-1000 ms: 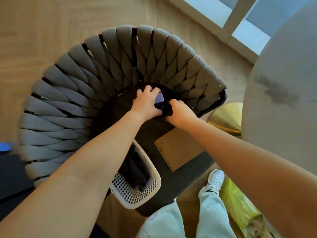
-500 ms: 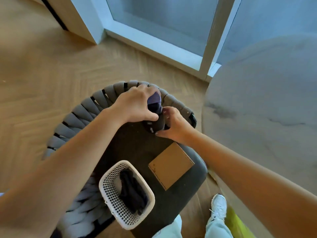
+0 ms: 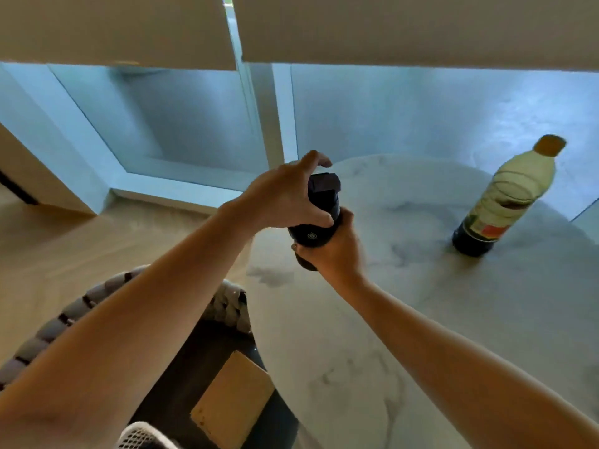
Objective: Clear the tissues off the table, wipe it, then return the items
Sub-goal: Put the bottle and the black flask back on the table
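The black flask (image 3: 319, 215), a second ago down on the chair seat, is now carried over the marble worktop (image 3: 405, 319), left hand (image 3: 282, 199) fingers curled round its top, right hand (image 3: 334, 251) gripping its base, so returning items is underway.

Pale herringbone wooden floor (image 3: 64, 241) spreads to the left. Far off, tall white-framed glass panes (image 3: 194, 124) glow bluish under cream roller blinds (image 3: 113, 27). A grey woven rope chair (image 3: 74, 312) with a dark seat stands near left.
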The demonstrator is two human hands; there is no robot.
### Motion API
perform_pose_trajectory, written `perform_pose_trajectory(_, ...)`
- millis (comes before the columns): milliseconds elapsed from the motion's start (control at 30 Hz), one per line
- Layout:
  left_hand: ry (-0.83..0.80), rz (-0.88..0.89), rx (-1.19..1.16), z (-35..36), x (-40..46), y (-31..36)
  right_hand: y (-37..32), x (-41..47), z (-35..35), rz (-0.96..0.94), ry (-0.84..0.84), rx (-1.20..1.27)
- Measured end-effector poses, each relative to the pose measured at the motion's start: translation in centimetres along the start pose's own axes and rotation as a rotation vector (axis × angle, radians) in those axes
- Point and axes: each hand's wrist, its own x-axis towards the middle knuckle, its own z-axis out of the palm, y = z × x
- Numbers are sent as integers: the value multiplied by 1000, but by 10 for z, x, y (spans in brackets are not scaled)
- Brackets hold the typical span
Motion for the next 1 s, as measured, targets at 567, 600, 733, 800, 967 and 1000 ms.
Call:
perform_pose_trajectory(567, -33, 59, -314, 146, 155, 116, 150, 99, -153, 167, 249, -111)
perform_pose_trajectory(600, -31, 64, -319, 151, 160, 117, 154, 102, -154, 165, 250, -108)
perform_pose_trajectory(733, -36, 63, -333, 165, 177, 118, 169, 115, -155, 164, 260, -90)
perform_pose_trajectory(800, -40, 61, -330, 171, 182, 117, 172, 117, -154, 157, 259, -89)
perform_pose_trajectory(967, -73, 37, -324, 186, 185, 110, 183, 115, -149, 177, 228, -33)
perform_pose_trajectory(1000, -70, 44, -329, 188, 185, 109, 184, 114, -149, 176, 222, -24)
